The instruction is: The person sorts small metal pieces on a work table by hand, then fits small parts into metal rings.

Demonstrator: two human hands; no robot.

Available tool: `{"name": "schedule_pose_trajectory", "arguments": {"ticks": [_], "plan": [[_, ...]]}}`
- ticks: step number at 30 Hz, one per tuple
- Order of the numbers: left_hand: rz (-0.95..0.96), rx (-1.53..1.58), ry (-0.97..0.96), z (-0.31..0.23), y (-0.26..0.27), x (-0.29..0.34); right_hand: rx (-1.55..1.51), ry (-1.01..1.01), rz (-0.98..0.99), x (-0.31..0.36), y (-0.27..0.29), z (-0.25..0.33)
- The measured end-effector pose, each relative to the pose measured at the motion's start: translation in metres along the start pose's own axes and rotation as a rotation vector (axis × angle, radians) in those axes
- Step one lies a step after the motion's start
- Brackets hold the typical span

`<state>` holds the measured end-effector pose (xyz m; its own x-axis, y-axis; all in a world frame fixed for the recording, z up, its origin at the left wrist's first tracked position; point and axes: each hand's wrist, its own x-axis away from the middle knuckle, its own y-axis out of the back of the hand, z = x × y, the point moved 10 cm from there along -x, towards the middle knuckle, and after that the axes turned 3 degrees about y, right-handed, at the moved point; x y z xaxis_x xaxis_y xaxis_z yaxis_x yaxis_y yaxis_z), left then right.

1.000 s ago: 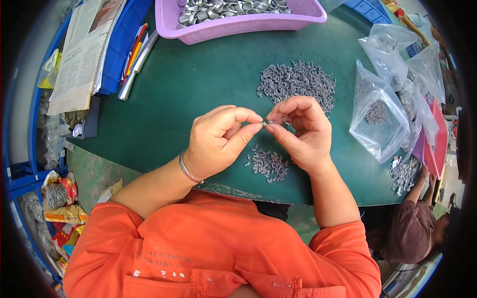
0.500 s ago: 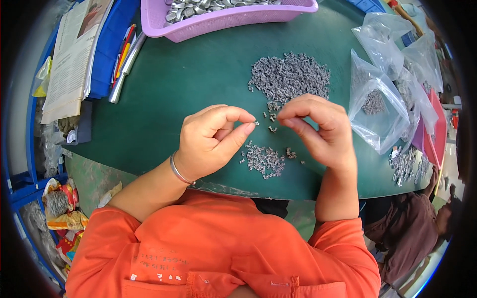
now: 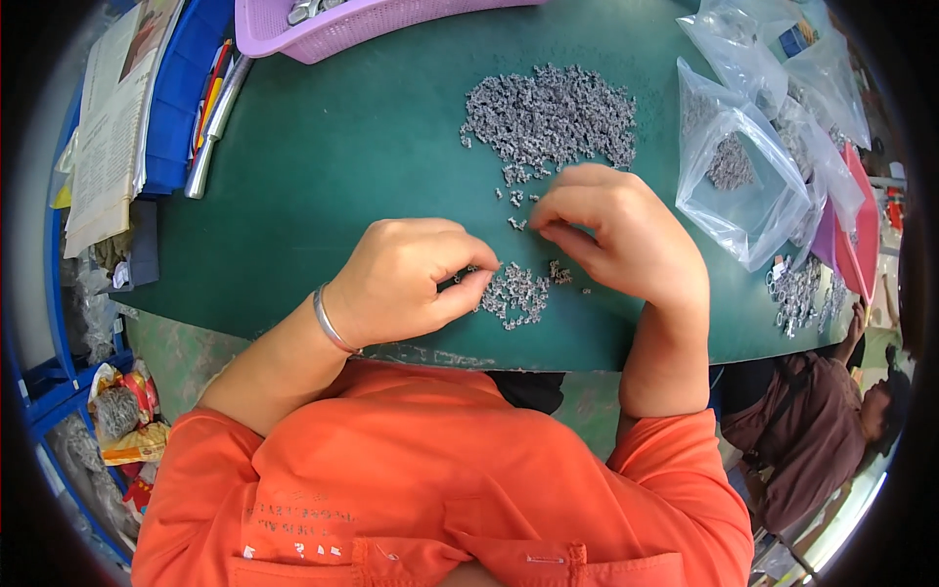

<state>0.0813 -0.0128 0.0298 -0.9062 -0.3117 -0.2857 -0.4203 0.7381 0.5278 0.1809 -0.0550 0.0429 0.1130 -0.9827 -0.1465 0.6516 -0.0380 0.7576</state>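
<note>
My left hand (image 3: pixel 416 279), a silver bangle (image 3: pixel 331 321) on its wrist, is closed in a loose pinch at the left edge of a small pile of tiny silvery metal parts (image 3: pixel 515 296). Anything between its fingertips is too small to make out. My right hand (image 3: pixel 626 230) has thumb and forefinger drawn together beside a few loose metal parts (image 3: pixel 516 223); its tips are slightly blurred and what they hold cannot be seen. Beyond it spreads a large heap of small grey metal parts (image 3: pixel 548 115). A little cluster of parts (image 3: pixel 559 273) lies right of the small pile.
A purple basket (image 3: pixel 323 39) of metal pieces stands at the far edge of the green table (image 3: pixel 323 157). Clear plastic bags (image 3: pixel 743 196) and a red tray (image 3: pixel 861 225) are at right. At left lie a metal rod (image 3: pixel 217 127) and newspaper (image 3: pixel 115 127). Another person (image 3: pixel 807 440) sits lower right.
My left hand has come down and toward me, from the loose parts to the small pile. The right hand stays by the loose parts, its fingers more curled. The view has shifted a little.
</note>
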Motion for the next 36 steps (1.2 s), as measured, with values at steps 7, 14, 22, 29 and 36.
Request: {"name": "schedule_pose_trajectory", "arguments": {"ticks": [7,14,22,29,36], "plan": [[-0.035,-0.202,0.036,0.004,-0.004,-0.02,0.081,0.021,-0.041,-0.005,-0.009,0.001],[0.007,-0.217,-0.009,0.008,-0.01,-0.02,0.028,-0.129,-0.038,0.005,0.01,-0.018],[-0.022,-0.083,0.073,0.016,-0.001,-0.023,0.029,-0.076,0.003,0.001,0.001,-0.012],[0.04,-0.231,-0.032,0.006,-0.013,-0.023,0.037,-0.039,0.057,-0.002,-0.01,-0.009],[0.214,-0.065,-0.072,0.005,-0.012,-0.02,-0.033,-0.049,0.056,0.001,-0.001,-0.013]]}}
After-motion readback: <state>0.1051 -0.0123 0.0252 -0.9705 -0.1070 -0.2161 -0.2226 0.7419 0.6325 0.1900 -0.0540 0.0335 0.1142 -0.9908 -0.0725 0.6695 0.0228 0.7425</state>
